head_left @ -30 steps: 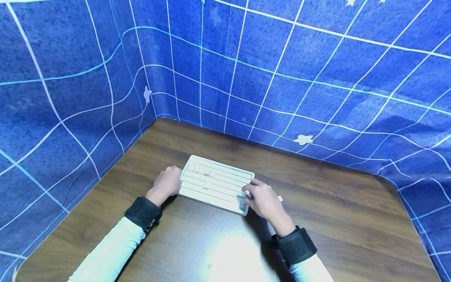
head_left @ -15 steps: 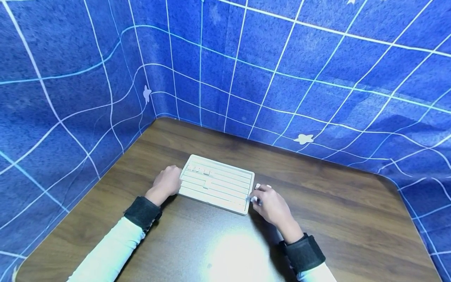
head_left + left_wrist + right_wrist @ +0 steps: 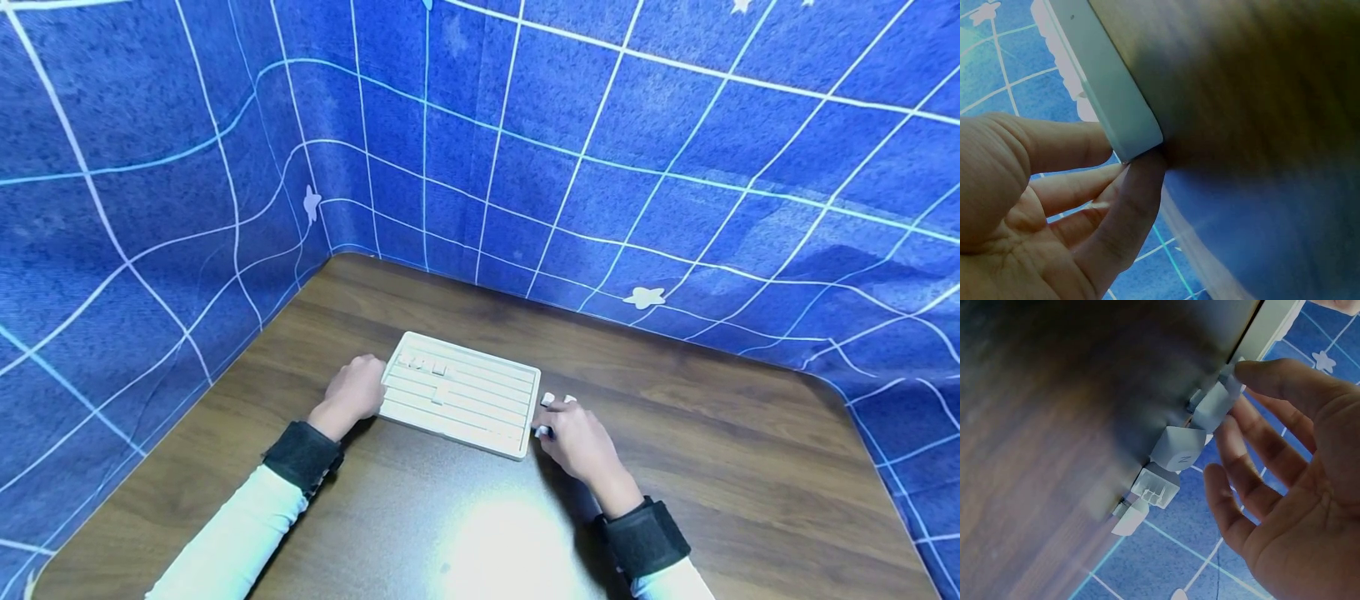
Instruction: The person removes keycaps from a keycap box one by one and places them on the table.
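Observation:
A white tray with raised rows (image 3: 480,392) lies on the table, and a few small pale keycaps (image 3: 439,368) sit on its left part. My left hand (image 3: 356,386) grips the tray's left end; in the left wrist view the thumb and a finger (image 3: 1132,215) pinch its corner. Just right of the tray is my right hand (image 3: 577,442). The right wrist view shows its thumb against a grey keycap (image 3: 1230,380), with the fingers curved behind it. Several loose keycaps stand in a line beside that one, including one with a letter (image 3: 1180,449) and one turned hollow side out (image 3: 1156,486).
The wooden table (image 3: 720,467) has rounded corners and a bright glare spot near its front. A blue curtain (image 3: 585,150) with white grid lines and stars surrounds its back and left sides.
My right hand has moved from over the tray's right end to the keycaps beside it, then stayed about there. My left hand keeps its grip on the tray.

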Demonstrator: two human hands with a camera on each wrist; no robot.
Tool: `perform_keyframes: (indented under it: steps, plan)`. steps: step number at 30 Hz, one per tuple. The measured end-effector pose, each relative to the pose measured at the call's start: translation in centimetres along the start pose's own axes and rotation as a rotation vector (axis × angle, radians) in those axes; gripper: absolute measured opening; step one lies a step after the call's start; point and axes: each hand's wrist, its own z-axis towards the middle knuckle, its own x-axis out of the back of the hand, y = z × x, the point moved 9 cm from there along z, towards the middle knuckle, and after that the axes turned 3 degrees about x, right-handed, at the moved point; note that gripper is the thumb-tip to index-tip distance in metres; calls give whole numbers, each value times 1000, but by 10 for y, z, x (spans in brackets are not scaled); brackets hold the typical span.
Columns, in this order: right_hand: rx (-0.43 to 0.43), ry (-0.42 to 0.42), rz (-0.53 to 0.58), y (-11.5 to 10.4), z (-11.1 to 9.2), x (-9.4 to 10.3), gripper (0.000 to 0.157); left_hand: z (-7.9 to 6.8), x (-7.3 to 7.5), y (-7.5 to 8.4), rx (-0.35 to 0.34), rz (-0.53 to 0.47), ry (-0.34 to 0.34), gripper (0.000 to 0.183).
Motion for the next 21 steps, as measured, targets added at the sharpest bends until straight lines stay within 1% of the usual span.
perform_keyframes:
  steps: [6,11,17,21]
  plan:
    - [-28,-32,7,3,0,-3,18,-1,0,0,-2,-3,0,17]
    - [-22,-26,12,3,-1,-3,19,-1,1,1,-3,0,-3,18]
    - [27,14,-9,0,-2,0,18,-2,0,1,4,6,-16,19]
    - [85,71,-21,-6,0,7,16,-2,1,1,14,6,-19,19]
